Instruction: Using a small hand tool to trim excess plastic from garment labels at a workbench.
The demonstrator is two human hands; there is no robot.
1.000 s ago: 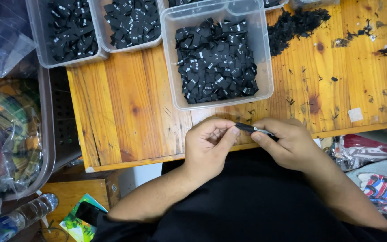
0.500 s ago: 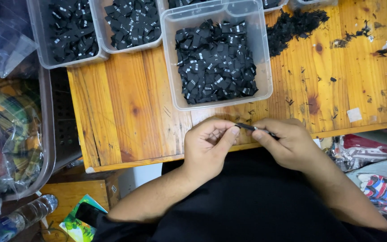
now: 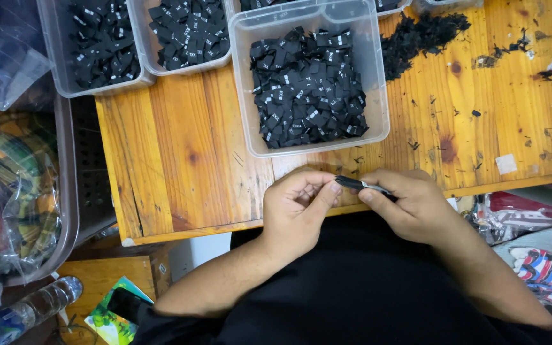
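Label strip pinched between my hands at the table's (image 3: 180, 160) near edge.

My left hand (image 3: 298, 204) and right hand (image 3: 410, 201) both grip one black strip (image 3: 359, 185); a loose pinch could drop it onto my lap. Beyond them: three clear tubs (image 3: 378, 83) of labels, one scrap pile (image 3: 420, 35).

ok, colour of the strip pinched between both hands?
Black strip with small white marks, clearest in the head view.

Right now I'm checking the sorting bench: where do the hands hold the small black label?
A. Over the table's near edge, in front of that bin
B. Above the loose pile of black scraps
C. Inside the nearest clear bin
A: both the left hand and the right hand pinch the black label over the wooden table's near edge, just in front of the clear bin.
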